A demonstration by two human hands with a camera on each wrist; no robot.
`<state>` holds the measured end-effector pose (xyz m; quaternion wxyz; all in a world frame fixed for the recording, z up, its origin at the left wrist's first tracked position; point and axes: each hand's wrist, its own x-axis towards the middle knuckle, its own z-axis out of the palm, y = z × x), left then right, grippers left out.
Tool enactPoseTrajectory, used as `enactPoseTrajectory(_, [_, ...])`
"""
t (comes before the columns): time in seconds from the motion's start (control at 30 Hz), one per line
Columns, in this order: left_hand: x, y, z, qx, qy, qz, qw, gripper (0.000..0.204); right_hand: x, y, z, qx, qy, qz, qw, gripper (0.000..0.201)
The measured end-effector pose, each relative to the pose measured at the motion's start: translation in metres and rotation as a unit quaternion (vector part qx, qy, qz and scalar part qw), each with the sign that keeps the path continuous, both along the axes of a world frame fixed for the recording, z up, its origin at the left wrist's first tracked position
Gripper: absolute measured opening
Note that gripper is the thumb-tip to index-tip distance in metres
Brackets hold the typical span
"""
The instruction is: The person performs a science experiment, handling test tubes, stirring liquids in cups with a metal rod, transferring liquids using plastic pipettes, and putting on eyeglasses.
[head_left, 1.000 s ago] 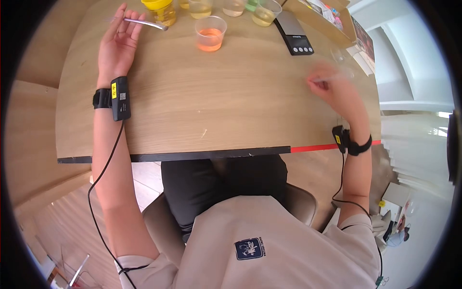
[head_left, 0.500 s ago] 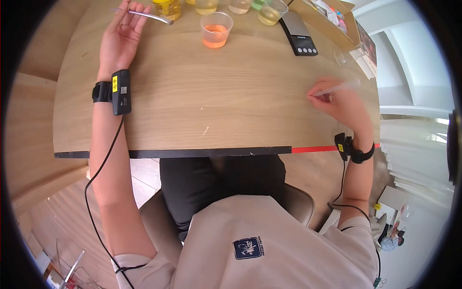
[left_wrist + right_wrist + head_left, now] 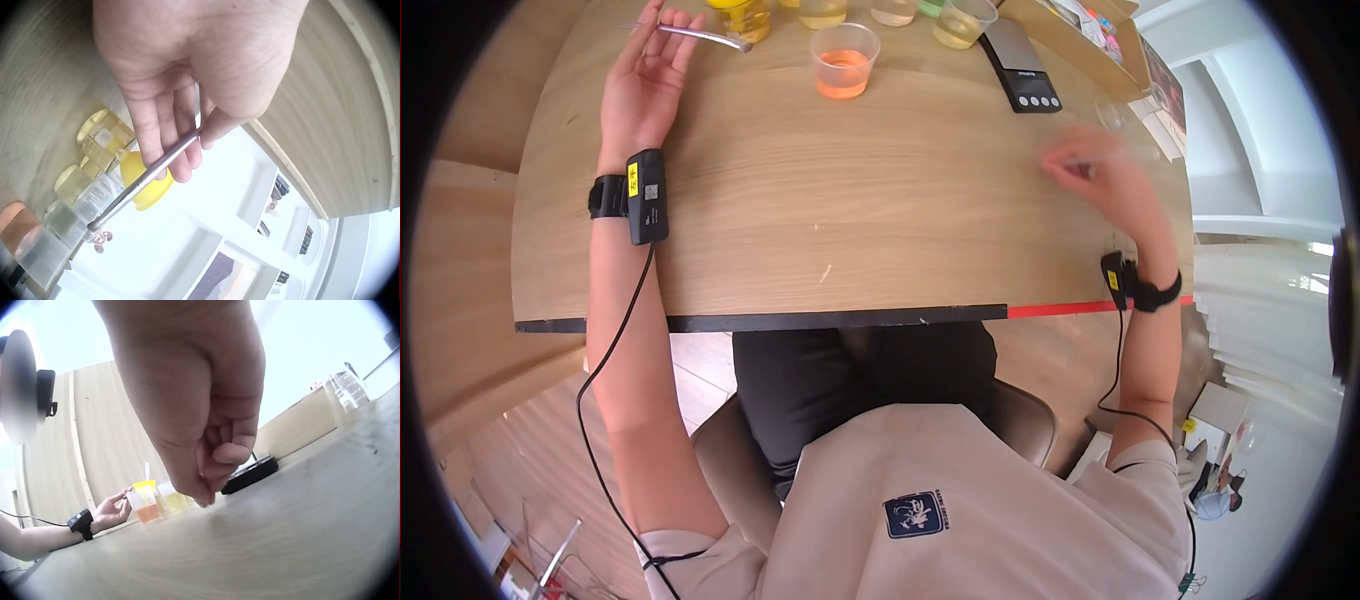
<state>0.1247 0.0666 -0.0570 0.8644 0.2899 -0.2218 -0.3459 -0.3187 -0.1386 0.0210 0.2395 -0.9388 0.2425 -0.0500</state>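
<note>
My left hand (image 3: 643, 95) is palm up at the table's far left and pinches a slim silvery metal rod (image 3: 150, 173) between thumb and fingers. Its darker, slightly thicker end points toward the cups. On the right side, my right hand (image 3: 1108, 180) is blurred above the table, thumb and fingertips pinched together. A thin translucent stick (image 3: 1143, 153) shows only as a faint blur behind this hand; the right wrist view hides it. Between the hands, toward the far side, stands a clear plastic cup (image 3: 843, 76) with orange liquid.
Several cups with pale liquids stand along the far edge, beside a yellow-topped beaker (image 3: 745, 20) of yellow liquid. A black digital scale (image 3: 1032, 90) lies right of them. Behind it are a cardboard box (image 3: 1128, 55) and a clear empty cup (image 3: 1108, 112).
The right hand makes small, quick movements, lately a little away from the table's front edge; its translucent stick showed more clearly half a second ago. The left hand keeps its hold, almost still.
</note>
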Motion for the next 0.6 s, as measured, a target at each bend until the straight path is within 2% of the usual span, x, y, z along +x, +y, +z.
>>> enactPoseTrajectory(0.1, [0.004,0.003,-0.003,-0.016,-0.006,-0.01,1.0,0.042,-0.011,0.004,0.006,-0.03,0.059,0.06,0.996,0.01])
enactPoseTrajectory(0.17, [0.002,0.001,-0.005,-0.018,-0.009,-0.023,1.0,0.042,-0.016,0.007,0.007,0.042,0.036,0.051,0.997,0.009])
enactPoseTrajectory(0.2, [0.001,0.002,-0.003,-0.006,-0.003,-0.012,1.0,0.042,-0.014,0.009,0.006,0.044,0.037,0.043,0.997,0.009])
enactPoseTrajectory(0.27, [0.005,0.001,-0.001,0.005,-0.004,-0.008,1.0,0.042,0.001,0.011,0.0,-0.028,-0.044,0.008,0.999,0.008])
enactPoseTrajectory(0.3, [0.006,0.003,-0.002,-0.002,0.001,-0.018,1.0,0.042,0.0,0.013,-0.002,-0.027,-0.047,0.003,0.999,0.008])
enactPoseTrajectory(0.4, [0.003,0.004,0.001,-0.007,0.002,-0.018,1.0,0.042,0.0,0.018,-0.003,-0.042,0.008,0.021,0.999,0.01])
enactPoseTrajectory(0.5, [-0.003,0.007,0.004,0.011,-0.01,0.01,1.0,0.043,-0.01,0.017,0.005,0.013,0.055,0.068,0.996,0.013])
enactPoseTrajectory(0.6, [-0.005,0.003,0.002,0.017,-0.018,0.004,1.0,0.041,-0.011,0.005,-0.004,-0.032,0.003,0.013,0.999,0.012])
